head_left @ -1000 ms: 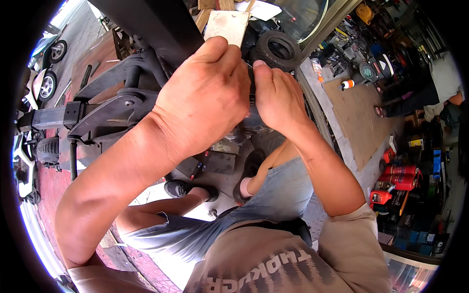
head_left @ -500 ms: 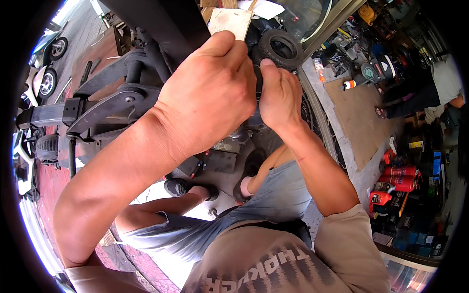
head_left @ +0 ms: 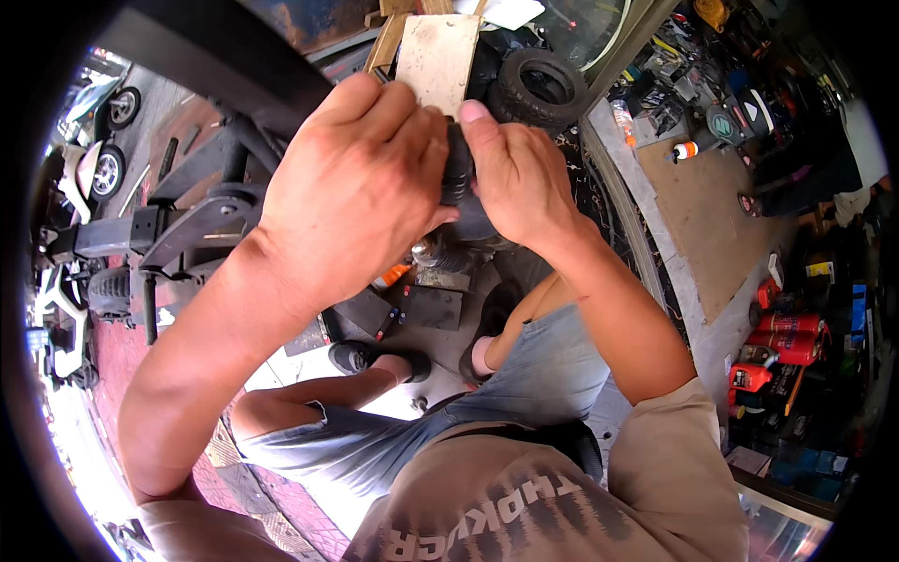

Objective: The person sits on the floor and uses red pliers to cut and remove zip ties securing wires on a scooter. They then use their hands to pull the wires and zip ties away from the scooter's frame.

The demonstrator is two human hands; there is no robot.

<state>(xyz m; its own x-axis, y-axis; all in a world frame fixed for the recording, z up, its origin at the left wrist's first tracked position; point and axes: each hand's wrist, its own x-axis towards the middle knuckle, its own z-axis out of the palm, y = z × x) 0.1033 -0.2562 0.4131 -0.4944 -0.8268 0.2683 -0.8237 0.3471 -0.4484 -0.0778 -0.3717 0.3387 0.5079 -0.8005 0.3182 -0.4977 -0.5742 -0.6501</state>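
Observation:
Close together in front of me, both hands are closed around a black ribbed, rounded part that shows between them. My left hand wraps its left side, with the knuckles up and the thumb tip below. On the other side my right hand curls round it, its thumb lying along the top. Most of the part is hidden by my hands, so its kind is unclear. A rounded metal piece shows just below my left hand. Beyond my fingers is a pale flat board.
A black metal frame with a long beam stands at the left. Tyres lie beyond my right hand. Black box-shaped batteries rest near my feet. Red cylinders and a person are at the right, parked scooters far left.
Both hands have shifted left and slightly apart. More of the black ribbed part now shows between them, and my left thumb tip has come into view. The surroundings have shifted with my head.

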